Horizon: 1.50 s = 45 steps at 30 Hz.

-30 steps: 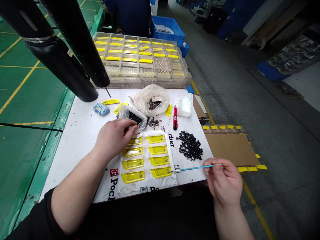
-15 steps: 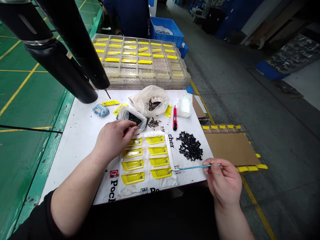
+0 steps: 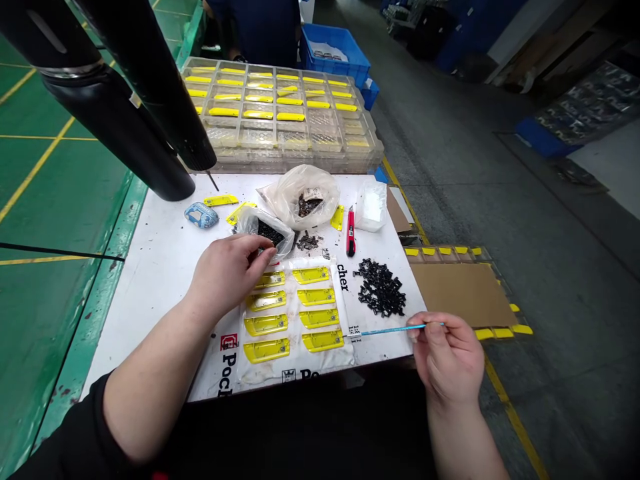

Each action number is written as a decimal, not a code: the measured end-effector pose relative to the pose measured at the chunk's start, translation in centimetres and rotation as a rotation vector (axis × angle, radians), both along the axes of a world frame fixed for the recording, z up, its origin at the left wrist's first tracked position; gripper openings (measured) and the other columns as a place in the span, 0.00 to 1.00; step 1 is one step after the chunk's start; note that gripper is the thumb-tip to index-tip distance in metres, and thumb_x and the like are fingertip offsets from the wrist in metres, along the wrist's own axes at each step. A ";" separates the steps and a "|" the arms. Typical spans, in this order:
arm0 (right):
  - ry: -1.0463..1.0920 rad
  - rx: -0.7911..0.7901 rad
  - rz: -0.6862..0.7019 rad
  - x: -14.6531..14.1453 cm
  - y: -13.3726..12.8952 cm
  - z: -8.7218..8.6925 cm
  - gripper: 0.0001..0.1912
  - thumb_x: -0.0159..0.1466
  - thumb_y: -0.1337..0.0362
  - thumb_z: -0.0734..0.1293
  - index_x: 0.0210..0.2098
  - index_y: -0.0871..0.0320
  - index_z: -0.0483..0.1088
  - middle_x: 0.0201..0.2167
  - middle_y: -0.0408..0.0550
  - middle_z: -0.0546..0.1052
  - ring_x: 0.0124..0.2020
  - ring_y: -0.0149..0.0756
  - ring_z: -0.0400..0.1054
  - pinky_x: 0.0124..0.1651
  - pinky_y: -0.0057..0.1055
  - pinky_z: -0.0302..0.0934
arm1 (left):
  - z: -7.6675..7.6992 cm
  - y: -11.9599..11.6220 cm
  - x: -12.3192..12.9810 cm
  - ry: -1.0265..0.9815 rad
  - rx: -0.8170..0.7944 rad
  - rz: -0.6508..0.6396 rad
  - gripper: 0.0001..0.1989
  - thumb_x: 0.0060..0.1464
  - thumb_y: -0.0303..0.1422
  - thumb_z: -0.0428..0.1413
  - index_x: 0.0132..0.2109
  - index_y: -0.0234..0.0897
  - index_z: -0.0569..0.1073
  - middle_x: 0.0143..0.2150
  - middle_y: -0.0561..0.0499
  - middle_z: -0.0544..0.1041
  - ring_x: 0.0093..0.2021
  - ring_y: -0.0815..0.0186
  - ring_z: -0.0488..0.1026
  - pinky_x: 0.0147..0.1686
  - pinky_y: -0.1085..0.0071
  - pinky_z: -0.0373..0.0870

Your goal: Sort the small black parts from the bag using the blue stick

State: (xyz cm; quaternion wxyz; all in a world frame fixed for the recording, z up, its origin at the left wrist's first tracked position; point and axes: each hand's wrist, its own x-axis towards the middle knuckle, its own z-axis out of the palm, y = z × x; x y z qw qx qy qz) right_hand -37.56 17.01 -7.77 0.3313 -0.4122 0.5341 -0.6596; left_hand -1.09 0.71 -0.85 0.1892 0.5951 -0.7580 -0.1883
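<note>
Left hand (image 3: pixel 227 281) curled at the mouth of a clear plastic bag (image 3: pixel 267 235) of small black parts; whether it grasps anything is hidden.
Right hand (image 3: pixel 444 357) pinches a thin blue rod (image 3: pixel 393 329), beside glossy yellow plastic parts (image 3: pixel 266 351) in rows on a white padded sheet (image 3: pixel 295 363).

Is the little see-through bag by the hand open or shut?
Open: the clear plastic bag has a wide gaping mouth, and black parts show inside it, just past the left hand.
</note>
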 end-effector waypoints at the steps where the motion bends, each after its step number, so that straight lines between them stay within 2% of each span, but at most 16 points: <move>1: -0.001 0.003 0.003 0.0 0.0 -0.1 0.07 0.70 0.60 0.78 0.42 0.55 0.80 0.35 0.50 0.82 0.31 0.32 0.74 0.38 0.30 0.71 | 0.0 0.0 0.0 0.002 -0.001 0.001 0.15 0.69 0.44 0.56 0.50 0.44 0.85 0.47 0.52 0.87 0.42 0.62 0.80 0.42 0.64 0.71; 11: -0.028 0.018 0.026 -0.4 -0.1 -0.1 0.08 0.70 0.58 0.78 0.41 0.55 0.79 0.34 0.49 0.81 0.33 0.34 0.75 0.38 0.31 0.70 | -0.1 0.0 -0.1 0.027 -0.029 -0.006 0.15 0.68 0.44 0.58 0.49 0.43 0.86 0.45 0.52 0.87 0.39 0.64 0.79 0.40 0.64 0.70; 26: -0.021 0.030 0.007 0.0 -0.4 -0.1 0.11 0.66 0.57 0.81 0.39 0.56 0.80 0.34 0.50 0.83 0.30 0.31 0.75 0.38 0.30 0.71 | -0.2 0.1 -0.1 0.042 -0.025 -0.017 0.14 0.68 0.44 0.57 0.48 0.44 0.85 0.45 0.52 0.86 0.40 0.63 0.79 0.41 0.63 0.70; 30: -0.046 0.021 -0.019 0.5 -0.8 0.6 0.14 0.66 0.54 0.81 0.38 0.56 0.79 0.32 0.49 0.83 0.29 0.33 0.75 0.35 0.30 0.72 | -0.1 0.1 0.0 0.027 -0.018 -0.020 0.15 0.69 0.45 0.56 0.49 0.44 0.85 0.46 0.52 0.87 0.43 0.60 0.81 0.44 0.62 0.71; 34: -0.043 -0.071 -0.143 1.0 -3.0 2.6 0.16 0.66 0.52 0.81 0.39 0.55 0.76 0.33 0.47 0.83 0.26 0.33 0.75 0.31 0.32 0.70 | 0.0 0.0 0.1 0.035 0.008 -0.021 0.16 0.69 0.46 0.55 0.50 0.44 0.85 0.48 0.51 0.87 0.46 0.59 0.81 0.46 0.61 0.72; 37: 0.027 -0.203 -0.332 1.4 -6.1 4.5 0.16 0.65 0.54 0.81 0.40 0.56 0.75 0.35 0.47 0.85 0.25 0.32 0.75 0.29 0.29 0.67 | 0.2 0.0 0.1 0.040 0.036 -0.008 0.18 0.69 0.47 0.55 0.51 0.45 0.85 0.49 0.51 0.87 0.47 0.57 0.82 0.47 0.60 0.72; 40: 0.141 -0.293 -0.480 2.0 -9.6 6.1 0.15 0.67 0.55 0.80 0.41 0.58 0.76 0.38 0.48 0.85 0.26 0.32 0.75 0.31 0.31 0.69 | 0.3 0.0 0.2 0.053 0.055 0.000 0.19 0.69 0.48 0.54 0.52 0.45 0.85 0.51 0.49 0.87 0.48 0.56 0.82 0.48 0.59 0.73; 45: 0.429 -0.257 -0.484 2.8 -13.9 6.8 0.15 0.67 0.52 0.79 0.42 0.58 0.82 0.40 0.50 0.86 0.32 0.35 0.78 0.41 0.36 0.74 | 0.2 -0.1 0.3 0.059 0.056 -0.005 0.19 0.69 0.48 0.53 0.51 0.45 0.85 0.51 0.49 0.87 0.50 0.55 0.82 0.48 0.59 0.74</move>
